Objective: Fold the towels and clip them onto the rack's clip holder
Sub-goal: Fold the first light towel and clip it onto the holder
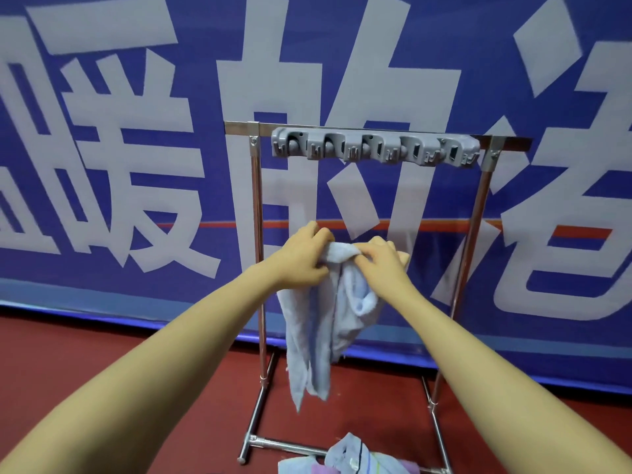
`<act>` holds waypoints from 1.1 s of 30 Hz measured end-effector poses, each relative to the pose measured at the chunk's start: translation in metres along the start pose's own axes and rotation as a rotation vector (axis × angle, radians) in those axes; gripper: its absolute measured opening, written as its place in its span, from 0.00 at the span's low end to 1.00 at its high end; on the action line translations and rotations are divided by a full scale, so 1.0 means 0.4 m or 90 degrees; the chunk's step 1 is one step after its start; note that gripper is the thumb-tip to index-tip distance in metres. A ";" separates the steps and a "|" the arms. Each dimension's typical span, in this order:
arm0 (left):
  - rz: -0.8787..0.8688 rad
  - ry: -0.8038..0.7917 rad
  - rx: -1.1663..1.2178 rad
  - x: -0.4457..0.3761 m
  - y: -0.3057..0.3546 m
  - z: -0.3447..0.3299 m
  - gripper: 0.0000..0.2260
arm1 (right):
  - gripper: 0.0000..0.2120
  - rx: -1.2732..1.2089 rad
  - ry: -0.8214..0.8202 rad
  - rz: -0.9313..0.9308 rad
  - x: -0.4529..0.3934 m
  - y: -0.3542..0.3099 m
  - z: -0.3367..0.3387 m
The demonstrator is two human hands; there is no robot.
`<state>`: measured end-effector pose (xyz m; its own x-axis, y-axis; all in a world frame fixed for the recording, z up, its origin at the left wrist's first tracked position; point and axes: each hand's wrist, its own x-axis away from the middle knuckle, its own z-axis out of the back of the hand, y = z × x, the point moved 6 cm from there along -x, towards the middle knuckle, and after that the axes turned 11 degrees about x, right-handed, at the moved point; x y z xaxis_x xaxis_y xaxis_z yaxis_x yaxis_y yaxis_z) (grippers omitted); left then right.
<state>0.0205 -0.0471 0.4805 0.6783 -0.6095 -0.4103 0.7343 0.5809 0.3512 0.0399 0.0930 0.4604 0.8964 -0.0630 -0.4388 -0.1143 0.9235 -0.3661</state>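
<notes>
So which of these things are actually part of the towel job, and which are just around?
Part of the job:
- light blue towel, held by the left hand and right hand
- grey clip holder on the metal rack
- pile of towels on the floor

Just around:
- blue banner
- red floor

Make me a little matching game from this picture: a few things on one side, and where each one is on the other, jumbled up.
Things:
1. light blue towel
2. grey clip holder
3. pile of towels
4. blue banner

Places:
A. on the red floor by the rack's foot
B. behind the rack
C. hanging from both hands
D. on the rack's top bar

Pairs: 1-C, 2-D, 3-A, 4-B
</notes>
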 end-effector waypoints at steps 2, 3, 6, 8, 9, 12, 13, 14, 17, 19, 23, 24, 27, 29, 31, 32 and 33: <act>0.062 -0.059 -0.015 0.011 -0.021 -0.012 0.13 | 0.17 -0.007 0.018 0.013 -0.004 0.003 0.010; 0.100 -0.079 -0.030 0.013 -0.031 -0.020 0.12 | 0.18 -0.012 0.027 0.017 -0.005 0.003 0.014; 0.200 -0.073 -0.069 0.024 -0.056 -0.027 0.06 | 0.18 -0.046 0.064 -0.017 -0.003 0.017 0.033; 0.247 -0.034 -0.089 0.038 -0.075 -0.022 0.03 | 0.18 -0.047 0.087 -0.044 0.002 0.039 0.049; 0.263 -0.019 -0.105 0.044 -0.083 -0.022 0.01 | 0.18 -0.039 0.093 -0.052 0.005 0.051 0.056; 0.282 0.021 -0.057 0.052 -0.095 -0.036 0.04 | 0.17 -0.033 0.100 -0.073 0.017 0.083 0.071; 0.281 0.041 0.024 0.051 -0.090 -0.038 0.04 | 0.17 -0.037 0.101 -0.084 0.020 0.092 0.074; 0.278 0.069 0.123 0.050 -0.083 -0.037 0.03 | 0.17 -0.037 0.103 -0.098 0.022 0.100 0.076; 0.254 0.181 0.365 0.042 -0.060 -0.019 0.04 | 0.15 -0.028 0.112 -0.143 0.031 0.126 0.082; 0.248 0.223 0.465 0.036 -0.043 -0.013 0.08 | 0.15 -0.017 0.105 -0.155 0.034 0.140 0.079; 0.279 0.249 0.562 0.024 -0.010 -0.007 0.16 | 0.14 -0.006 0.093 -0.160 0.040 0.156 0.075; 0.294 0.257 0.584 0.023 -0.007 -0.008 0.17 | 0.14 0.000 0.088 -0.164 0.042 0.162 0.073; 0.332 0.263 0.623 0.024 -0.009 -0.013 0.10 | 0.13 -0.007 0.067 -0.172 0.046 0.175 0.066; 0.340 0.261 0.577 0.023 -0.022 -0.015 0.07 | 0.13 -0.040 0.035 -0.178 0.048 0.183 0.059; 0.359 0.266 0.478 0.025 -0.041 -0.019 0.08 | 0.16 -0.080 -0.007 -0.205 0.050 0.198 0.052; 0.370 0.278 0.442 0.029 -0.049 -0.020 0.09 | 0.19 -0.095 -0.023 -0.222 0.054 0.207 0.050; 0.379 0.293 0.425 0.032 -0.057 -0.021 0.09 | 0.22 -0.100 -0.031 -0.233 0.057 0.215 0.049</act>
<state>0.0123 -0.0636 0.4602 0.9675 0.0313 -0.2509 0.2386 0.2156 0.9469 0.0589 0.1785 0.4351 0.9088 -0.3561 -0.2176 0.1560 0.7735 -0.6143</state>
